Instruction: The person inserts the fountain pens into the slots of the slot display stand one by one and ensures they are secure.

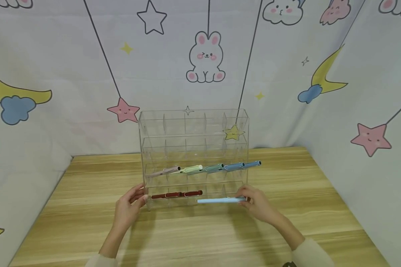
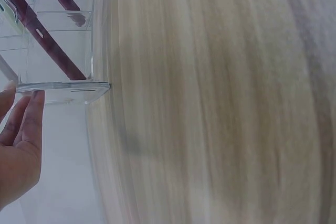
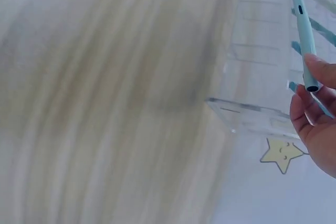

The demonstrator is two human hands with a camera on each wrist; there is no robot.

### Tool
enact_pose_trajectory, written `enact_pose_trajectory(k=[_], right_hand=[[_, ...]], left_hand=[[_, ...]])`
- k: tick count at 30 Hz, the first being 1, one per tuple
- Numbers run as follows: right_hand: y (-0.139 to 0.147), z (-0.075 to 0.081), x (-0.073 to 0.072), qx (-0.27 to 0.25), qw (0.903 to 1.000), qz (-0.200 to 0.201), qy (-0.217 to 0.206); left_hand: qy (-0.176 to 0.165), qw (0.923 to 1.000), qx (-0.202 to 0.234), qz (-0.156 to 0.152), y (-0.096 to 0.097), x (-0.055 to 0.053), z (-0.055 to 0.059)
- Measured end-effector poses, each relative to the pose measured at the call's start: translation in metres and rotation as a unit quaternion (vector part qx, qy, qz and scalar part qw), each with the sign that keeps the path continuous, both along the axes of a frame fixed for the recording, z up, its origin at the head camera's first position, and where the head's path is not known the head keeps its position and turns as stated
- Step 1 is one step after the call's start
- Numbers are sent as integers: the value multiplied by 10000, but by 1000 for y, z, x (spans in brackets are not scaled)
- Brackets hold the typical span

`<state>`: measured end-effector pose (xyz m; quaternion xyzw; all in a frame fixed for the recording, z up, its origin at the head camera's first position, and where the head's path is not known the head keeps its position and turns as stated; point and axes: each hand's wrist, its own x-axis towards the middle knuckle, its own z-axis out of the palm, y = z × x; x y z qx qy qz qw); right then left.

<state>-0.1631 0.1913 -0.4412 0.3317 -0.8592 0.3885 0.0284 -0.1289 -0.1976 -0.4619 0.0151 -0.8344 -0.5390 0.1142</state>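
Note:
A clear acrylic pen rack (image 1: 194, 142) with several tiers of compartments stands on the table. My left hand (image 1: 129, 207) grips its left side panel near the bottom, thumb toward the front edge. In my right hand (image 1: 258, 203) a light blue pen (image 1: 218, 200) is pinched near one end between thumb and fingers. It lies almost level, pointing left, in front of the lowest tier at the right. In the right wrist view, the light blue pen (image 3: 303, 27) crosses in front of the rack. Two dark red pens (image 1: 192, 193) lie in the lowest tier, toward the left.
The tier above holds a row of pens: a pinkish one (image 1: 163, 171), a pale yellow-green one (image 1: 192, 169), a green one (image 1: 214, 168) and blue ones (image 1: 234, 167). A patterned cloth (image 1: 173, 89) hangs behind the wooden table (image 1: 97, 178) and along its sides.

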Motion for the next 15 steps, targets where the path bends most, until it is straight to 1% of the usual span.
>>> enact_pose_trajectory(k=[3,5,9,12,15], right_hand=[[1,8,-4,2,9990,-190,398],[-1,10,-6,45,9983,-278,511],[-8,11,-9,228,9977,-351,535],[-16,10,-10,277,9981,-366,415],[-26,10,-11,207,9987,-372,289]], left_hand=[[-10,10000,-1,8,0,0,0],[-23,10000,-2,-3,0,0,0],[-49,10000,2,-26,-1,0,0],[-50,10000,33,-27,-1,0,0],[-30,10000,48,-25,-1,0,0]])
